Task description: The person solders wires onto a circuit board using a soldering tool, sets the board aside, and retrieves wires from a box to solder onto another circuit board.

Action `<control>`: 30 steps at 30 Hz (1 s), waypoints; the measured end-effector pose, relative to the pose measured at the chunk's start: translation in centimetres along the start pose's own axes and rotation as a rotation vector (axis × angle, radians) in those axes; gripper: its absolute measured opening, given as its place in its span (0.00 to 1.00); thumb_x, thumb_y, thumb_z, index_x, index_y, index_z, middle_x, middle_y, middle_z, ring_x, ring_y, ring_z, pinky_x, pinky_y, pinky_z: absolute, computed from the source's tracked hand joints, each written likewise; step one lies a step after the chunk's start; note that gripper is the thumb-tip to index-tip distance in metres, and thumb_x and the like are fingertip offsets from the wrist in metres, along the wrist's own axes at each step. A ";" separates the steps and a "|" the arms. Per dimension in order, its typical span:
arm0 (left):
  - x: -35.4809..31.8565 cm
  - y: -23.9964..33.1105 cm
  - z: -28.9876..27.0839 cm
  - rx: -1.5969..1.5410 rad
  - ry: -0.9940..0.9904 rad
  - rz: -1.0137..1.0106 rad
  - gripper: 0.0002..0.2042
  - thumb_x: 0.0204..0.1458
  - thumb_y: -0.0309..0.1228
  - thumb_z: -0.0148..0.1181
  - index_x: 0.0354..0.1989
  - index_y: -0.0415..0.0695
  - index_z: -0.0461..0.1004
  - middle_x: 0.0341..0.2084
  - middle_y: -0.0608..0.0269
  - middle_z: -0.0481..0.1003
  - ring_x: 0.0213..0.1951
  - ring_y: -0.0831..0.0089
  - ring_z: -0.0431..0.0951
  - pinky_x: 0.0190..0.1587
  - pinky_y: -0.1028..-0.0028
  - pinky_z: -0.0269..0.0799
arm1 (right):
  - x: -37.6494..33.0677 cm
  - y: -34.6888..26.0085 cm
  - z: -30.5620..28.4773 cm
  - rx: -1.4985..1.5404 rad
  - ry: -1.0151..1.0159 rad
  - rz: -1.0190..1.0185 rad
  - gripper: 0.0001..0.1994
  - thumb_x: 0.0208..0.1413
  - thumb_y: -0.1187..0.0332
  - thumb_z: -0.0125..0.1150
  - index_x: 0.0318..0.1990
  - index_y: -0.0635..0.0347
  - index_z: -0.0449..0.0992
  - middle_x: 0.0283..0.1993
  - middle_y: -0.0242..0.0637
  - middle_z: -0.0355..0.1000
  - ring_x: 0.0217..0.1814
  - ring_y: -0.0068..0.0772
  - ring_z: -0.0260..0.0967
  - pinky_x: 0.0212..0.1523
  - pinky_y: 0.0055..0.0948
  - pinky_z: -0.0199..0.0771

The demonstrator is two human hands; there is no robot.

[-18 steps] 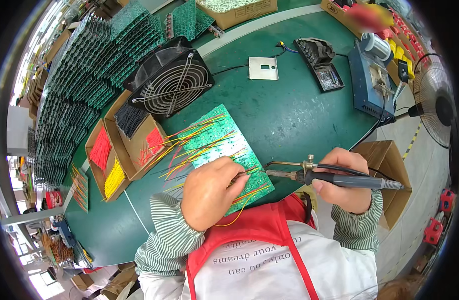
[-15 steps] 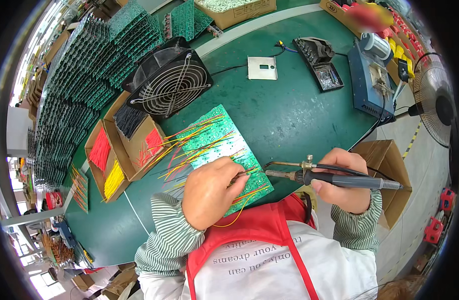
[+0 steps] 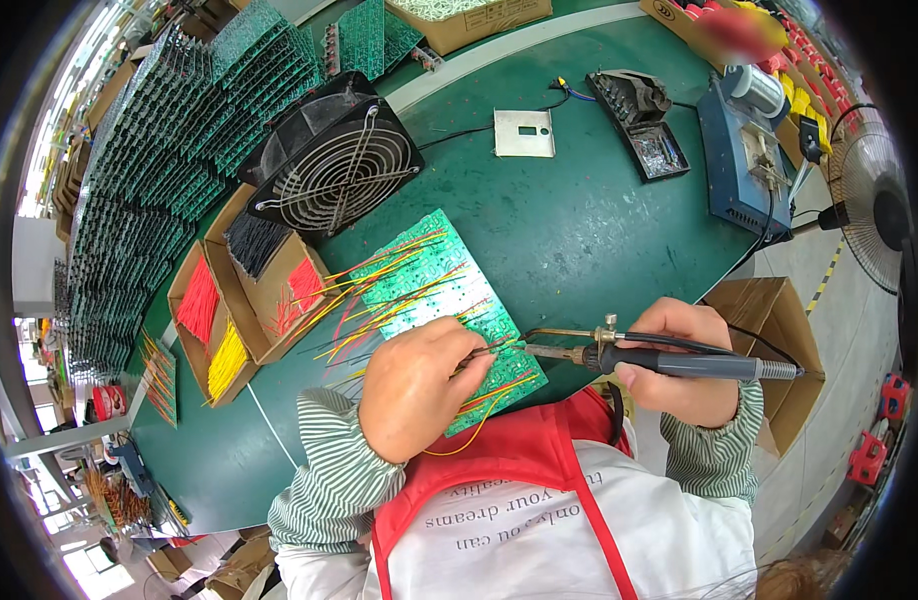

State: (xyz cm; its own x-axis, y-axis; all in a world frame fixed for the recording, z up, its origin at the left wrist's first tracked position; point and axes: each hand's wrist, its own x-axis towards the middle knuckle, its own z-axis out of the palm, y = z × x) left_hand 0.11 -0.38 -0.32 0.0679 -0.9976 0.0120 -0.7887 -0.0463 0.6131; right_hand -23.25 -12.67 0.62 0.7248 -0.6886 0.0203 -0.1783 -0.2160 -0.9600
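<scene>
A green circuit board (image 3: 477,285) lies on the bench in front of me, with several rows of red, yellow and black wires (image 3: 409,300) trailing off its left side. My left hand (image 3: 416,390) rests over the board's near part, thumb and fingers pinched on thin wires whose ends stick out to the right. In my right hand (image 3: 687,362) is a soldering iron (image 3: 724,366) with a grey-black handle and a thin brass solder-feed tube (image 3: 564,332) above it. The iron's tip meets the board at the wire ends, beside my left fingertips.
Left of the board stand cardboard trays (image 3: 264,325) of cut wires and a black fan (image 3: 344,170). Stacked circuit boards (image 3: 149,170) fill the far left. A blue soldering station (image 3: 744,160), a black tip box (image 3: 644,130) and a white plate (image 3: 524,133) sit farther back.
My right hand has shifted slightly left, bringing the soldering iron's tip to the wire ends. The left hand has edged slightly left, still pinching.
</scene>
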 end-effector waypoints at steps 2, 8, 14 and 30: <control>0.0 0.0 0.0 0.006 -0.005 -0.008 0.05 0.44 0.26 0.63 0.27 0.38 0.76 0.23 0.59 0.73 0.23 0.64 0.74 0.26 0.70 0.69 | 0.1 -0.2 0.0 -0.025 0.004 -0.010 0.09 0.40 0.72 0.67 0.27 0.64 0.73 0.20 0.32 0.72 0.20 0.18 0.69 0.23 0.19 0.67; -0.1 -0.1 0.0 0.026 0.014 0.025 0.05 0.44 0.26 0.63 0.27 0.38 0.76 0.23 0.59 0.73 0.23 0.65 0.74 0.25 0.70 0.68 | -0.5 -0.6 -0.4 -0.005 0.054 -0.036 0.10 0.40 0.71 0.67 0.28 0.64 0.72 0.20 0.32 0.72 0.20 0.18 0.69 0.23 0.18 0.68; -0.6 0.5 -1.2 0.038 0.032 0.008 0.05 0.45 0.26 0.63 0.28 0.38 0.76 0.23 0.59 0.73 0.22 0.67 0.73 0.24 0.72 0.67 | -1.1 -0.8 -0.5 -0.017 0.043 -0.071 0.10 0.41 0.71 0.67 0.28 0.64 0.72 0.20 0.31 0.72 0.20 0.18 0.69 0.22 0.18 0.68; -0.7 0.5 0.1 0.051 0.113 0.039 0.05 0.44 0.26 0.63 0.28 0.39 0.76 0.22 0.59 0.72 0.23 0.65 0.73 0.25 0.69 0.68 | -1.7 -0.6 0.3 0.076 0.064 0.030 0.10 0.43 0.70 0.67 0.30 0.64 0.72 0.23 0.29 0.73 0.23 0.13 0.66 0.24 0.16 0.66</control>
State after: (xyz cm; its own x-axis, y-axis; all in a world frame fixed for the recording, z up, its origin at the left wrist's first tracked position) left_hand -0.38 0.26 -0.08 0.1021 -0.9868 0.1257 -0.8217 -0.0125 0.5698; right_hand -24.18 -11.12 1.07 0.6753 -0.7375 0.0065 -0.1470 -0.1433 -0.9787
